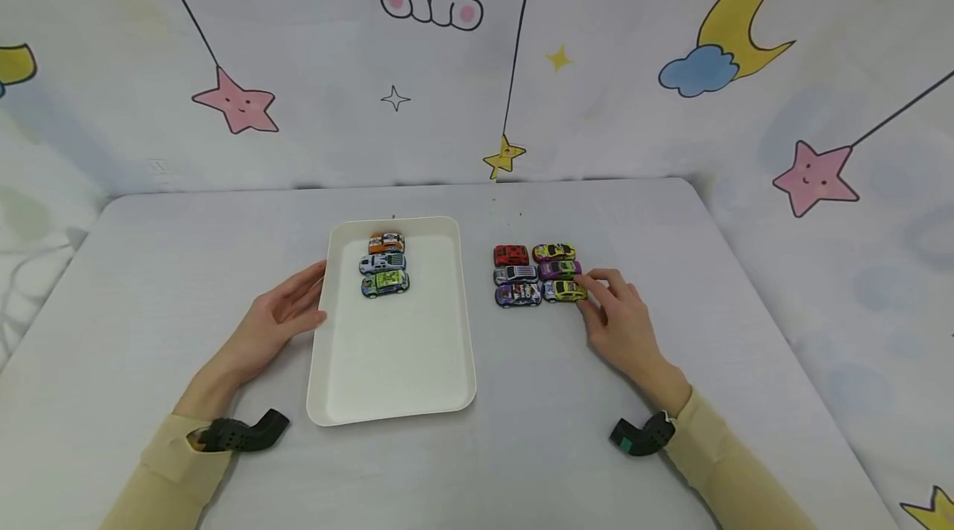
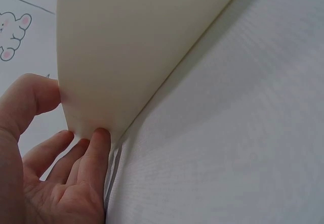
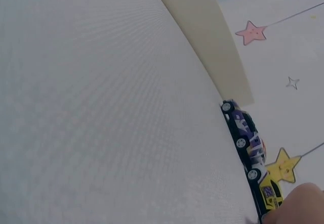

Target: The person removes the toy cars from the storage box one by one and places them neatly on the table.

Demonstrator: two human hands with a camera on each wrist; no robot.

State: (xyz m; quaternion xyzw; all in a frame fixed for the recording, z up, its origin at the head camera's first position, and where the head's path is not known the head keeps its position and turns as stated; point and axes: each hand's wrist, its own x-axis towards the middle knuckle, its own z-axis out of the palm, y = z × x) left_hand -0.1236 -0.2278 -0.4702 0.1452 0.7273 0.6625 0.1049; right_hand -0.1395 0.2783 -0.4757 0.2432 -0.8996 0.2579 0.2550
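My left hand [image 1: 272, 327] rests against the left side of a white tray [image 1: 391, 381], its thumb and fingertips touching the outer wall. In the left wrist view, the thumb meets the rim of the tray [image 2: 121, 47]. Inside the tray stand an orange toy car [image 1: 386, 243], a silver one [image 1: 383, 263] and a green one [image 1: 385, 283]. My right hand [image 1: 622, 327] pinches the right end of a yellow toy car [image 1: 564, 291] between thumb and index finger. Beside that car are a purple car [image 1: 560, 269] and a dark purple patterned car [image 1: 517, 295].
A red toy car [image 1: 510, 255], a black-and-silver one [image 1: 516, 274] and a yellow-pink one [image 1: 554, 252] complete the cluster right of the tray. A white cloth [image 1: 186, 265] covers the table. Behind it hangs a cartoon-printed backdrop [image 1: 320, 99].
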